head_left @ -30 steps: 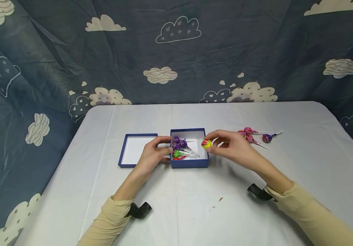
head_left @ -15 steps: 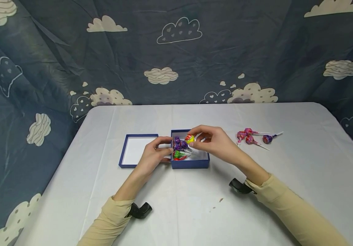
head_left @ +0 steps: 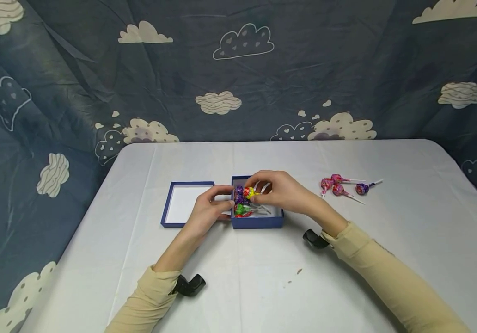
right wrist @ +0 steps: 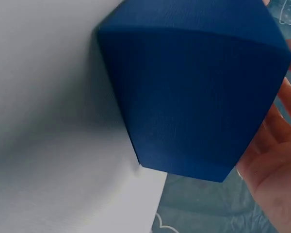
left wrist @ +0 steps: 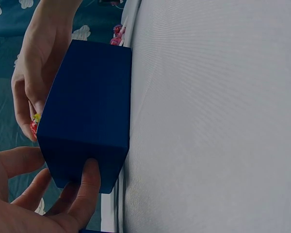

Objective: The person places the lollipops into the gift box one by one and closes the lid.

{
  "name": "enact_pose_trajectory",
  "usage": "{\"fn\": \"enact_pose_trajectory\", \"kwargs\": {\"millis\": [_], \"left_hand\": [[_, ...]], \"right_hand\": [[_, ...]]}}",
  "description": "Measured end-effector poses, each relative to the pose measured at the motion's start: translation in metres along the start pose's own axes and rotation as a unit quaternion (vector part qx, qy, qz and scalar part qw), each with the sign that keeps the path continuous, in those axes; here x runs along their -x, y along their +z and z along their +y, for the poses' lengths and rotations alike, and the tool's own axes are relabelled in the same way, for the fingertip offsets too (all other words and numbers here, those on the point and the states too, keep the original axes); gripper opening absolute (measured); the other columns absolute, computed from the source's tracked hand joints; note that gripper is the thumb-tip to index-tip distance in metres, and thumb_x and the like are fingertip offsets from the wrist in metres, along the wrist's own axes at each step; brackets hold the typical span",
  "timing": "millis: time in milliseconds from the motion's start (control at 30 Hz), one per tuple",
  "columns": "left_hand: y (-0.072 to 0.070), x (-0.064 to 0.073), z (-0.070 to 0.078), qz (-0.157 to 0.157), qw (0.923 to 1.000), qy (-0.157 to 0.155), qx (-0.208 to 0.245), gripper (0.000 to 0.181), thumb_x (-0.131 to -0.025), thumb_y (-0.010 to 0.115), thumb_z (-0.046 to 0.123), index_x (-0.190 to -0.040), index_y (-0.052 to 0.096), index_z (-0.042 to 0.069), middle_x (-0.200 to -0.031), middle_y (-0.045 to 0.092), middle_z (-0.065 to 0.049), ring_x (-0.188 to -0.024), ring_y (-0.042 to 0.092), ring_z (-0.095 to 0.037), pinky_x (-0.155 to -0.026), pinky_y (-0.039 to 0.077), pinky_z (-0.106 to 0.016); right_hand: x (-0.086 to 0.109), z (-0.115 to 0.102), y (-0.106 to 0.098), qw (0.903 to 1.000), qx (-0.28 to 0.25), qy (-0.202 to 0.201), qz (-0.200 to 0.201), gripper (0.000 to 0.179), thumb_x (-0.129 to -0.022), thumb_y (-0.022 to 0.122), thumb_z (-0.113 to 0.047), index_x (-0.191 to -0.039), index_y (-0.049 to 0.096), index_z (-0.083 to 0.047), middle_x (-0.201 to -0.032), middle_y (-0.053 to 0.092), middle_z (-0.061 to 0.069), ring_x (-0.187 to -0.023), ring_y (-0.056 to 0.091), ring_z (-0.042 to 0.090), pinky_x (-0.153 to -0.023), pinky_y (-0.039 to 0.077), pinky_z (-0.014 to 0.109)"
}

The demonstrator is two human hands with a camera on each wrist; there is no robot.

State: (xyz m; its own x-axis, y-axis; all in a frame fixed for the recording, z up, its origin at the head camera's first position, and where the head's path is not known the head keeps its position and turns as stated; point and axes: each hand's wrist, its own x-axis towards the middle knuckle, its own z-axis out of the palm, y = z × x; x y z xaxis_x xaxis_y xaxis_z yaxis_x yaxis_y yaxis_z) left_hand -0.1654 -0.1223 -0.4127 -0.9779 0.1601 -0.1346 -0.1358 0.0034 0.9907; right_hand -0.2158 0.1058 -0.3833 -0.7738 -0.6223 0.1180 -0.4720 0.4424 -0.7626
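In the head view, an open-topped blue box (head_left: 257, 223) with a white inside stands mid-table. My right hand (head_left: 282, 187) reaches over its right side and pinches a yellow-and-red lollipop (head_left: 248, 192) by thumb and fingers, inside the box. Purple lollipops (head_left: 238, 199) lie against the left wall, with a green lollipop (head_left: 240, 209) and a red one below. My left hand (head_left: 205, 210) touches the box's left side with fingers spread. The left wrist view shows its fingertips (left wrist: 90, 170) resting on the blue wall. The right wrist view shows mostly the box's outside (right wrist: 194, 97).
Left of the box lies the blue-rimmed lid (head_left: 186, 203), white inside up, partly behind my left hand. Several pink lollipops (head_left: 338, 189) and a purple lollipop (head_left: 362, 188) lie on the white-covered table (head_left: 238, 277) to the right. A cloud-patterned curtain (head_left: 238, 69) hangs behind.
My right hand has brought the yellow-and-red lollipop leftward from the box's right edge to beside the purple ones inside. My left hand stays at the box's left side.
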Motion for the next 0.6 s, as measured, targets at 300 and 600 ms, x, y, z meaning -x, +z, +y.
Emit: {"fn": "enact_pose_trajectory", "kwargs": {"millis": [300,600], "left_hand": [[0.001,0.000,0.000,0.000,1.0000,0.000,0.000,0.040,-0.089,0.064,-0.001,-0.129,0.060,0.002,-0.127,0.057,-0.017,-0.100,0.063,-0.036,-0.072,0.059,-0.036],[0.000,0.000,0.000,0.001,1.0000,0.001,0.000,0.039,-0.089,0.064,-0.001,-0.128,0.060,0.002,-0.127,0.058,-0.017,-0.101,0.063,-0.035,-0.074,0.059,-0.038]], "right_hand": [[-0.010,0.005,0.000,0.9973,0.057,0.005,-0.047,0.029,-0.086,0.075,-0.011,-0.114,0.069,-0.014,-0.105,0.066,-0.005,-0.094,0.060,0.015,-0.083,0.053,0.036],[-0.016,0.004,0.004,0.9884,0.122,0.025,-0.087,0.028,-0.084,0.077,-0.013,-0.112,0.071,-0.015,-0.100,0.067,-0.007,-0.088,0.061,0.012,-0.078,0.053,0.030]]}}
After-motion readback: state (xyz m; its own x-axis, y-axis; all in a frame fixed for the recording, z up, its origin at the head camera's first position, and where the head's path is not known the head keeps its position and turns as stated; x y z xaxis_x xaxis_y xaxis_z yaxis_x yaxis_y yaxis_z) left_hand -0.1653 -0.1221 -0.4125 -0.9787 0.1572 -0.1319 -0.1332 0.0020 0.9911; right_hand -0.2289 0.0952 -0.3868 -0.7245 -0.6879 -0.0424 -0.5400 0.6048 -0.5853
